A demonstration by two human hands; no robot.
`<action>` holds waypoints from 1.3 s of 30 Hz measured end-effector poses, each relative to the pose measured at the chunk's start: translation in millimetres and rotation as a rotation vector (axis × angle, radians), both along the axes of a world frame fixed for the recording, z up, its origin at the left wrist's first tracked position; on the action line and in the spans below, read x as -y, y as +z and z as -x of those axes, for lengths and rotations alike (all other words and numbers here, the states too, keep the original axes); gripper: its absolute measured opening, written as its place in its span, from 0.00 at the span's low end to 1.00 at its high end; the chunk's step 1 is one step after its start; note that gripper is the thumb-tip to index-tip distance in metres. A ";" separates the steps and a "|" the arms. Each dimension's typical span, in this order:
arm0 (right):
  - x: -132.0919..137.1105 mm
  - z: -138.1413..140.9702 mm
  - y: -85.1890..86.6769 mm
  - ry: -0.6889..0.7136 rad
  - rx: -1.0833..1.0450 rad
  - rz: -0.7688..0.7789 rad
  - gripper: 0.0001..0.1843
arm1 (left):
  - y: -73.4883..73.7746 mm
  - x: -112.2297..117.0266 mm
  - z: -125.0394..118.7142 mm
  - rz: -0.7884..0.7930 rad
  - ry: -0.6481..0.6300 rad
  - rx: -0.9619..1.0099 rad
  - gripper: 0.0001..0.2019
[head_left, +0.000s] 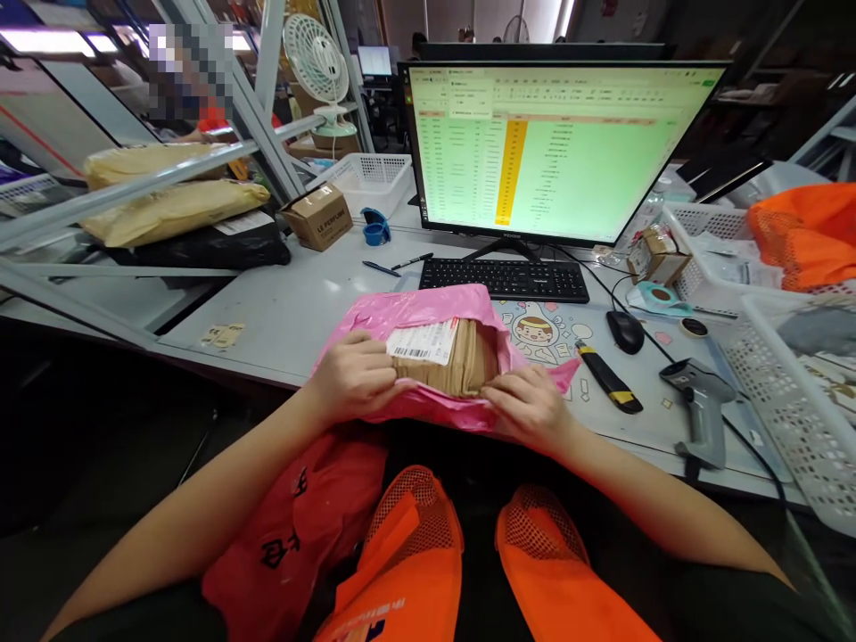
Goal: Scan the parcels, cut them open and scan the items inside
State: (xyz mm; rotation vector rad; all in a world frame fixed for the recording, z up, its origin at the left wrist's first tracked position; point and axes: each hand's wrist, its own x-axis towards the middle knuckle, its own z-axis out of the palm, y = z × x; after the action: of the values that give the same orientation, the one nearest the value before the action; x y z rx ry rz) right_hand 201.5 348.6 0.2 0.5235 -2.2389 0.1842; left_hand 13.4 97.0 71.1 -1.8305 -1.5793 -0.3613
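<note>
A pink plastic mailing bag (381, 312) lies at the desk's front edge, torn open along its near side. Inside it shows a brown, cardboard-like package (461, 366) with a white barcode label (428, 341). My left hand (358, 374) is closed on the bag's edge at the left of the opening. At the right end, my right hand (528, 401) pinches the pink plastic beside the package's corner. Both hands' fingertips are partly hidden by the plastic.
A black and yellow utility knife (608, 379), a mouse (625, 332) and a barcode scanner (702, 401) lie to the right. Behind the bag stand a keyboard (505, 279) and monitor (541, 160). White baskets (795, 401) line the right side; a small carton (317, 217) sits left.
</note>
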 end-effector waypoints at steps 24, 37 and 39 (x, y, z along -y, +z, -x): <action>-116.7 -65.4 -44.8 -1.155 0.487 0.421 0.29 | 30.2 -58.1 0.6 0.225 0.382 0.742 0.29; -123.6 -114.5 -71.4 -0.879 0.360 1.211 0.20 | 75.8 -131.7 8.1 0.450 0.495 1.250 0.20; -115.1 -120.1 -56.1 -0.712 0.245 1.359 0.23 | 81.2 -133.3 25.7 0.362 0.483 1.330 0.22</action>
State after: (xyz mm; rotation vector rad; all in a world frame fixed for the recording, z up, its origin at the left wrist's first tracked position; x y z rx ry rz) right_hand 321.6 463.8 -55.9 -1.0241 -1.8188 1.2706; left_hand -12.2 230.3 152.3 -1.3111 -3.0324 -1.2845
